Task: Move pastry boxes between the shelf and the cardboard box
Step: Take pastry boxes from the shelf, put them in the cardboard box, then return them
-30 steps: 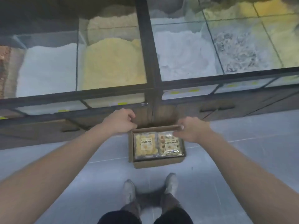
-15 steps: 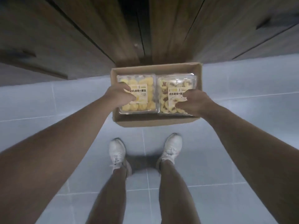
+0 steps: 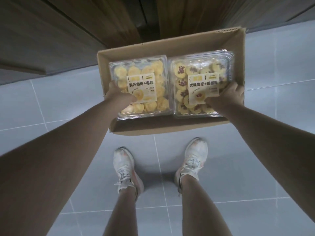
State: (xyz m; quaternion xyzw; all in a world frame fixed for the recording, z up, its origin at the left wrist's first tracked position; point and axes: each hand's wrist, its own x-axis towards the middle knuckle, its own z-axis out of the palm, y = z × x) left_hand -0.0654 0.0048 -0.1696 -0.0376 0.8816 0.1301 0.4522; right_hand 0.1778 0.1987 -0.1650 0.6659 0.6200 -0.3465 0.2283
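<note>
**Both hands down in the carton, two packs gripped, nothing lifted clear yet**

Standing on the grey tiled floor [image 3: 51, 103] at 12 o'clock from the white trainers [image 3: 127, 169]: the cardboard box [image 3: 237, 53], open-topped, long axis running 9 to 3 o'clock, slightly skewed, far wall against the wooden cabinet front [image 3: 51, 36]. Filling its floor side by side: the plain-cookie pastry box [image 3: 150, 65] at 9 o'clock, the jam-cookie pastry box [image 3: 201, 68] at 3 o'clock, both flat, lids up, labels reading upright toward the feet, roughly square with no clear long axis. More lid rims stacked beneath the right-hand pack. Left hand [image 3: 119, 97] curled over the near-left corner of the plain pack; right hand [image 3: 228, 97] clasping the near-right corner of the jam pack. Judged early: packs gripped but apparently not raised, shelf out of view, carry to it remaining.
</note>
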